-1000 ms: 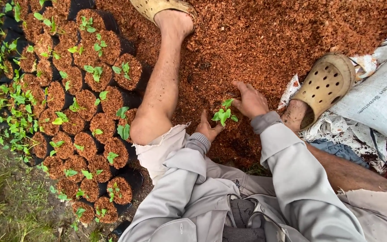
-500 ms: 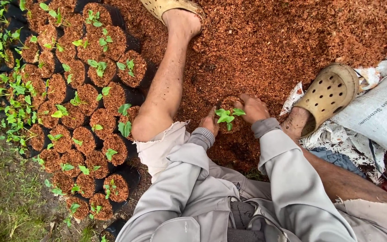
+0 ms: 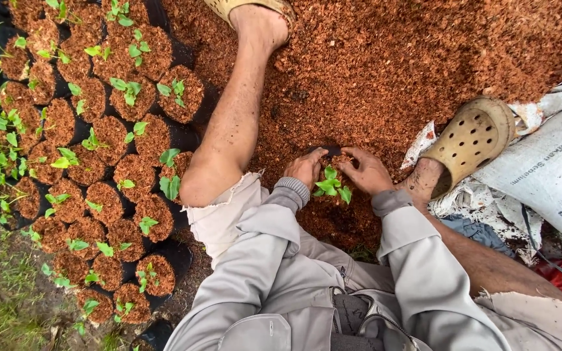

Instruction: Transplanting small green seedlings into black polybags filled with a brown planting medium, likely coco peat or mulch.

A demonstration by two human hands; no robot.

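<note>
Reddish-brown coconut fibre [image 3: 424, 58] is covering the ground, and a person is sitting on it with both legs spread. Between the knees, near the body, the left hand [image 3: 305, 168] and the right hand [image 3: 367, 171] are closing around a small dark planting bag [image 3: 330, 151]. A green seedling [image 3: 332, 184] is standing between the hands in this bag. Both hands are cupping the bag from the two sides, and the fingers are curling in and pressing on the fibre around the stem.

In my judgement the seedling is very light and fragile, with a soft stem and thin leaves, so it is better to take the bag by its sides and not the plant. The bag itself is looking soft and is probably losing its shape easily, and the loose fibre can spill out.

On the left, many filled bags with seedlings [image 3: 99, 162] are standing in rows. On the right, a beige clog [image 3: 473, 140] is resting beside a white sack [image 3: 548, 169].
</note>
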